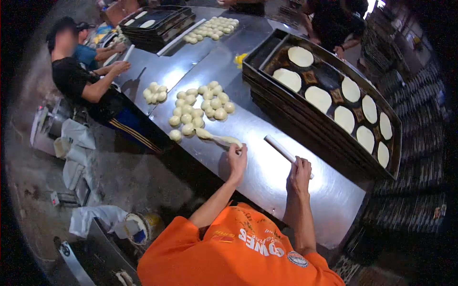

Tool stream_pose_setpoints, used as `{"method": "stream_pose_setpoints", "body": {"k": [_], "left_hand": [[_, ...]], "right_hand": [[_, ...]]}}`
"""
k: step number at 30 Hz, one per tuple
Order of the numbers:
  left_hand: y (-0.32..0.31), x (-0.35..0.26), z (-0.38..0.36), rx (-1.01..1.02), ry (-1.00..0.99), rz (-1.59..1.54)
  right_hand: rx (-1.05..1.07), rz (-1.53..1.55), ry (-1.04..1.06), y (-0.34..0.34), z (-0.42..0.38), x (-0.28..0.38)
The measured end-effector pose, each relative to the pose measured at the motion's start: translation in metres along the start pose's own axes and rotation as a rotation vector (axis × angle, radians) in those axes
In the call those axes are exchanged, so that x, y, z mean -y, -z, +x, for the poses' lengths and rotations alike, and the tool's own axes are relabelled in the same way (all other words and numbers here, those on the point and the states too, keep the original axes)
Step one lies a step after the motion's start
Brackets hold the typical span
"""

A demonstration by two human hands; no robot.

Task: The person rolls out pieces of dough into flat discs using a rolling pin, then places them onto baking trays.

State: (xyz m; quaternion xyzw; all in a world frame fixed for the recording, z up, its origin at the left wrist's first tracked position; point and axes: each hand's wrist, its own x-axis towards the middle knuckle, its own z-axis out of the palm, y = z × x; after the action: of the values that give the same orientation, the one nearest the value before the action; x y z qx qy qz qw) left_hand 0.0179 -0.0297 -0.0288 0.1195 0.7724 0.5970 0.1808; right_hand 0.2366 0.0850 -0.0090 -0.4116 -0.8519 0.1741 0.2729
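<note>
Head view, counts first as I read them from here: one dough strip [222, 139], one rolling pin [281, 148] in use, nine flat dough rounds [318, 99] on the top tray [396, 164] of the right stack, three more pale rounds [148, 23] on the far-left tray stack [162, 32]. Dough balls sit in three groups: near cluster [187, 109] roughly twenty, left pile [155, 93] and far batch [212, 29] too overlapped for me to count. One other rolling pin [181, 37] lies left of the far batch. At least four other people partly visible.

Strip: pale cream, smooth, long and uneven, fatter at its left end, thinner mid-length. It lies slantwise on the near part of the metal table [329, 195], just beside the near cluster, running right to my person's left grip [237, 159]. That grip is pinched, fingers closed on the strip's right end. Right grip [300, 172] is wrapped over the near end of the pin, pin slanting far-left.
</note>
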Motion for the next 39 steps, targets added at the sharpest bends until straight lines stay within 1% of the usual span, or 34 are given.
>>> {"method": "stream_pose_setpoints", "body": {"k": [1, 3, 4, 6, 8, 9, 10, 12, 13, 15, 16, 18, 19, 20, 22, 23, 26, 27, 28, 30, 32, 33, 34, 36, 38, 39], "left_hand": [[0.001, -0.012, -0.012, 0.020, 0.007, 0.004], [0.003, -0.039, -0.032, 0.352, 0.049, -0.030], [-0.002, -0.039, -0.042, 0.367, 0.052, -0.028], [-0.015, -0.043, -0.064, 0.803, -0.125, -0.128], [-0.013, -0.071, -0.072, 1.018, 0.026, -0.052], [-0.020, -0.068, -0.071, 1.033, -0.001, -0.115], [-0.023, -0.071, -0.066, 1.079, -0.020, -0.113], [-0.023, -0.082, -0.065, 1.085, 0.207, -0.375], [-0.021, -0.080, -0.052, 1.120, 0.225, -0.298], [-0.017, -0.068, -0.035, 0.983, 0.164, -0.223], [-0.013, -0.053, -0.023, 0.918, 0.128, -0.177], [0.003, -0.025, -0.001, 0.735, 0.043, 0.156], [0.007, 0.000, 0.010, 0.701, -0.036, 0.122], [0.007, 0.012, 0.009, 0.699, -0.039, 0.124], [0.011, 0.019, 0.005, 0.340, -0.240, 0.225], [0.013, 0.023, 0.002, 0.338, -0.240, 0.227], [0.021, -0.008, -0.021, 0.715, -0.286, 0.516], [0.017, -0.019, -0.029, 0.837, -0.190, 0.380], [0.015, -0.041, -0.041, 0.835, -0.191, 0.374], [0.017, -0.098, -0.068, 1.248, -0.054, -0.290], [0.020, -0.131, -0.081, 1.487, -0.029, -0.700], [0.016, -0.136, -0.081, 1.571, 0.068, -0.850], [0.003, -0.119, -0.075, 1.560, 0.190, -0.934], [-0.014, -0.072, -0.045, 1.231, 0.159, -0.485], [-0.006, -0.015, -0.024, 0.810, -0.065, 0.184], [0.007, -0.008, -0.025, 0.809, -0.068, 0.181]], "right_hand": [[-0.022, -0.007, 0.030, -0.001, -0.006, -0.016], [-0.047, -0.040, -0.016, 0.010, -0.014, -0.017], [-0.072, -0.062, -0.041, 0.014, -0.015, -0.017], [-0.076, -0.067, -0.074, 0.016, -0.014, -0.021], [-0.077, -0.069, -0.122, 0.016, -0.019, -0.032], [-0.084, -0.066, -0.117, 0.013, -0.021, -0.042], [-0.111, -0.074, -0.071, 0.009, -0.019, -0.050], [-0.105, -0.078, -0.100, 0.013, -0.025, -0.050], [-0.111, -0.084, -0.099, 0.015, -0.026, -0.049], [-0.112, -0.096, -0.110, 0.017, -0.027, -0.048], [-0.109, -0.104, -0.109, 0.018, -0.027, -0.048], [-0.121, -0.095, -0.101, 0.019, -0.029, -0.045], [-0.122, -0.094, -0.103, 0.019, -0.029, -0.045], [-0.123, -0.093, -0.105, 0.019, -0.028, -0.044], [-0.141, -0.104, -0.094, 0.016, -0.027, -0.046], [-0.150, -0.118, -0.086, 0.015, -0.028, -0.046], [-0.154, -0.127, -0.104, 0.017, -0.024, -0.033], [-0.156, -0.130, -0.098, 0.015, -0.022, -0.036], [-0.148, -0.135, -0.072, 0.012, -0.022, -0.043], [-0.147, -0.141, -0.045, 0.009, -0.019, -0.049], [-0.127, -0.111, -0.052, 0.008, -0.018, -0.049], [-0.129, -0.118, -0.064, 0.013, -0.017, -0.040], [-0.129, -0.122, -0.067, 0.015, -0.017, -0.036], [-0.145, -0.114, -0.060, 0.018, -0.015, -0.033], [-0.113, -0.118, -0.085, 0.017, -0.016, -0.037], [-0.094, -0.193, -0.103, 0.018, -0.016, -0.034]]}}
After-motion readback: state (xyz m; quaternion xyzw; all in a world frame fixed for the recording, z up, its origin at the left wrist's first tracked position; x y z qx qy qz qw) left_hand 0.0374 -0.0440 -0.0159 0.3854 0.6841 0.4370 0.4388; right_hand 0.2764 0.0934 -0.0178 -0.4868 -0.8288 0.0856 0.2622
